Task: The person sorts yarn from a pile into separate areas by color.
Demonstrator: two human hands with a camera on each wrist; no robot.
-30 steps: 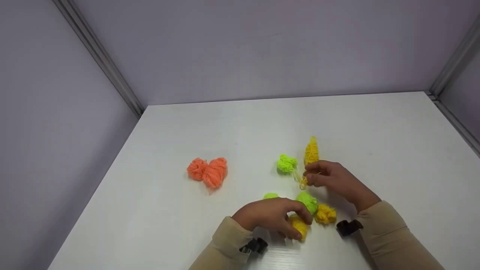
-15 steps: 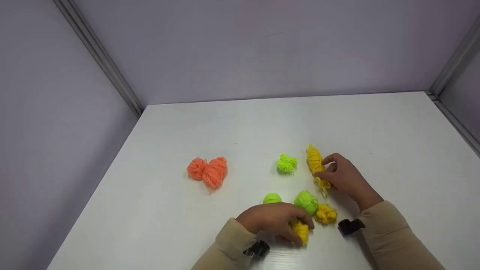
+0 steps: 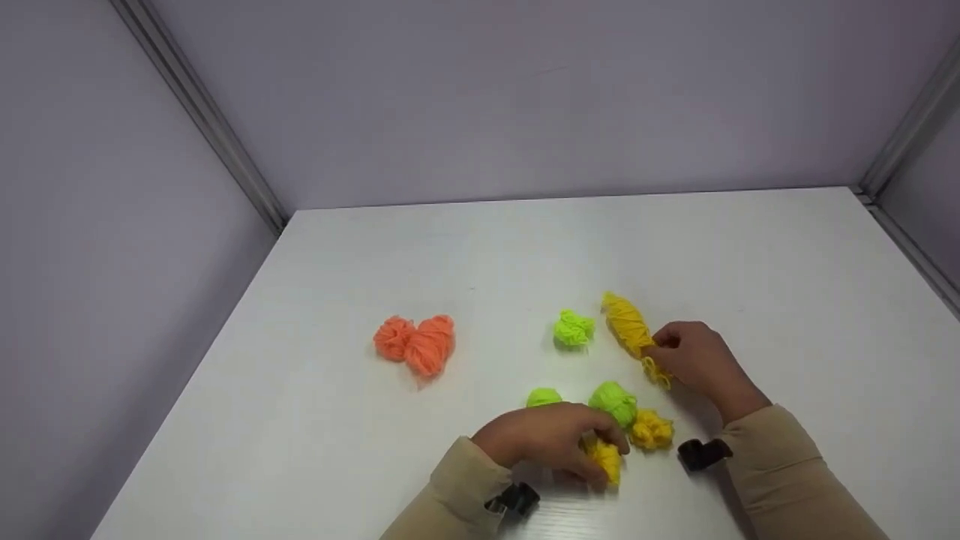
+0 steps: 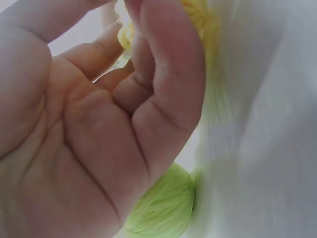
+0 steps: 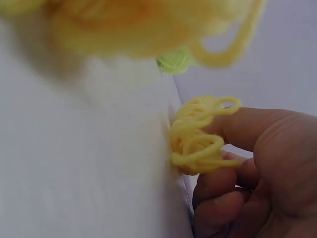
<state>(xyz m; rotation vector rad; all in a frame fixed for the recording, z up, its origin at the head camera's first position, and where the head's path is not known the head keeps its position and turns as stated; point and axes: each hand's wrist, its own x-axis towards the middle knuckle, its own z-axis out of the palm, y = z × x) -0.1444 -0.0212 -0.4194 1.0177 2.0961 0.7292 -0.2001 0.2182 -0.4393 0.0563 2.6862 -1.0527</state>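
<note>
My right hand (image 3: 701,366) pinches the near end of a long yellow yarn skein (image 3: 627,324), which lies slanted on the white table. Loose loops (image 5: 195,148) stick out past its thumb and fingers in the right wrist view. Nearer the front, my left hand (image 3: 544,441) curls thumb and fingers around a smaller yellow yarn bundle (image 3: 606,459), partly hidden under the hand. Just beyond the left fingers sits a green yarn ball (image 3: 613,403), with a yellow yarn clump (image 3: 651,430) beside it. Another green ball (image 3: 544,397) shows behind the left knuckles.
Bright green yarn (image 3: 574,328) lies left of the long skein. Two orange yarn bundles (image 3: 415,343) rest together on the left half of the white table (image 3: 300,420). Pale walls (image 3: 525,97) stand at the back and sides.
The right hand has shifted rightward and the long yellow skein with it, its near end now swung right and its far end pointing back left. The left hand has moved slightly right with its yellow bundle.
</note>
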